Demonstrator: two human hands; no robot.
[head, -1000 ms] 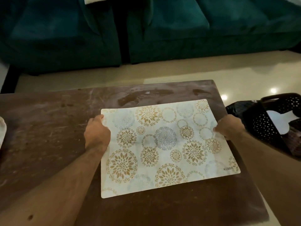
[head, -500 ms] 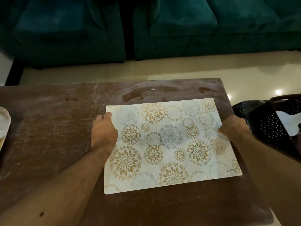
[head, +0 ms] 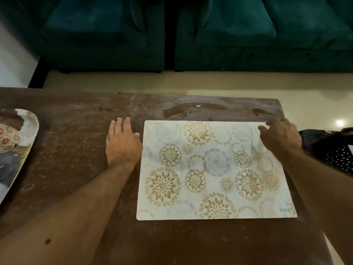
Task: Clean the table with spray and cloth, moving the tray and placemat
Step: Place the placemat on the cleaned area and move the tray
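A white placemat (head: pixel 214 171) with gold and grey flower circles lies flat on the right half of the brown table (head: pixel 76 150). My left hand (head: pixel 122 144) rests flat on the bare table just left of the mat, fingers straight, thumb near the mat's edge. Over the mat's far right corner hovers my right hand (head: pixel 280 136), fingers spread and blurred, holding nothing. A tray (head: pixel 28 134) with a patterned item on it pokes in at the table's left edge. No spray or cloth is in view.
Wet smears (head: pixel 191 109) mark the table's far side beyond the mat. A black perforated basket (head: pixel 328 150) stands off the table's right edge. A dark green sofa (head: pixel 210 35) sits across pale floor behind the table.
Both hands have let go of the placemat's side edges. The left hand slid off onto the bare table; the right hand lifted toward the mat's far right corner. The mat lies further right.
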